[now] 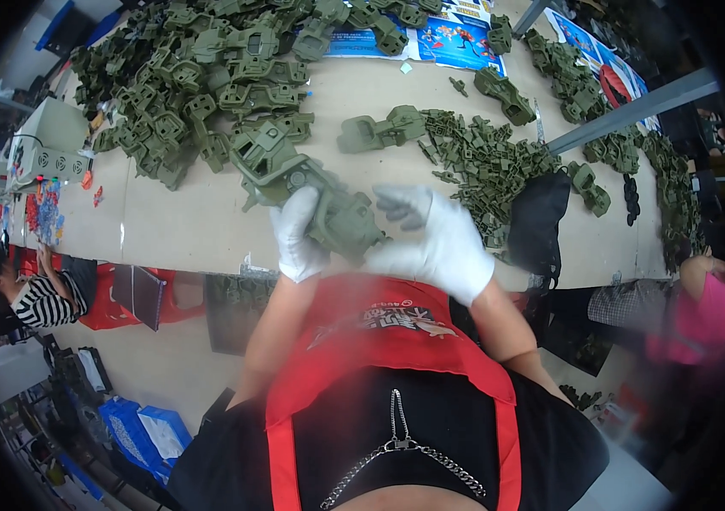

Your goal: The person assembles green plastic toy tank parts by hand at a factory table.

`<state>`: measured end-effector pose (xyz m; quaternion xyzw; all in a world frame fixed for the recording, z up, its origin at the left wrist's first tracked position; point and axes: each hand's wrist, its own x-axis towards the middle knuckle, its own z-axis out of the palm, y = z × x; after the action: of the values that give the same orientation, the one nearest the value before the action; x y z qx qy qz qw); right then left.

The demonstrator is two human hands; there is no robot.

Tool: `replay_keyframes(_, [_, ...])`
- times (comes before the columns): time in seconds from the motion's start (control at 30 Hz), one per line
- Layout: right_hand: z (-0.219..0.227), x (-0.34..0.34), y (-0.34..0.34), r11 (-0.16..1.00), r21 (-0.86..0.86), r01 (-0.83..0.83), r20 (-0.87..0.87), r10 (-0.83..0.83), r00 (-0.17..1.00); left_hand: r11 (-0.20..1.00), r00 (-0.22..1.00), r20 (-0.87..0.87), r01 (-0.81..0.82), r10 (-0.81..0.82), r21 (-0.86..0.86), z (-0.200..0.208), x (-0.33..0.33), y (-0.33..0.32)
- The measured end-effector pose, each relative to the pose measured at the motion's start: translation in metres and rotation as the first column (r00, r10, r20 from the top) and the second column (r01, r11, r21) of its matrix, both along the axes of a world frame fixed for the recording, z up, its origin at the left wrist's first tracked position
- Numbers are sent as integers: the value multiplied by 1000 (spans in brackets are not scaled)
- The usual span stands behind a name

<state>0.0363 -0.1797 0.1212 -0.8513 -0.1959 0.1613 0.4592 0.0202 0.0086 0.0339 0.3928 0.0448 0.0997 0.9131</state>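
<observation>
My left hand (299, 234), in a white glove, is closed on an olive-green plastic toy vehicle body (307, 183) above the near part of the table. The body is tilted, its nearer end toward my red apron. Beside that end, my gloved right hand (443, 234) has its fingers spread apart, somewhat blurred, with nothing visible between them. Beyond it on the table lies another green vehicle body (382, 129). To the right spreads a heap of small green plastic parts (486, 162).
A large pile of green vehicle shells (209, 77) covers the far left. A black bag (540, 223) lies at the right near edge. A grey metal bar (635, 111) slants over the right side. A grey machine (51, 140) stands left. People sit at both sides.
</observation>
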Motion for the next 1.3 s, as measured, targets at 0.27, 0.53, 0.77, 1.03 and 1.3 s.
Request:
replay_keyframes(0.27, [8, -30, 20, 923, -352, 153, 258, -62, 964, 983, 987, -105, -135, 122, -126, 4, -7, -8])
replay_keyframes(0.53, [14, -32, 20, 855, -506, 113, 257, 24, 966, 997, 992, -102, -76, 78, 24, -6, -9, 2])
replay_keyframes(0.77, [22, -35, 23, 869, -483, 108, 274, 33, 961, 979, 999, 33, 1, 5, -203, -6, -9, -8])
replay_keyframes(1.03, [17, -28, 13, 949, -287, 127, 292, -40, 956, 983, 984, -23, -175, 174, -57, -3, -8, -12])
replay_keyframes(1.3, [-154, -17, -30, 776, -411, 479, 157, -457, 875, 975, 932, -288, -222, 218, 21, -4, -7, 10])
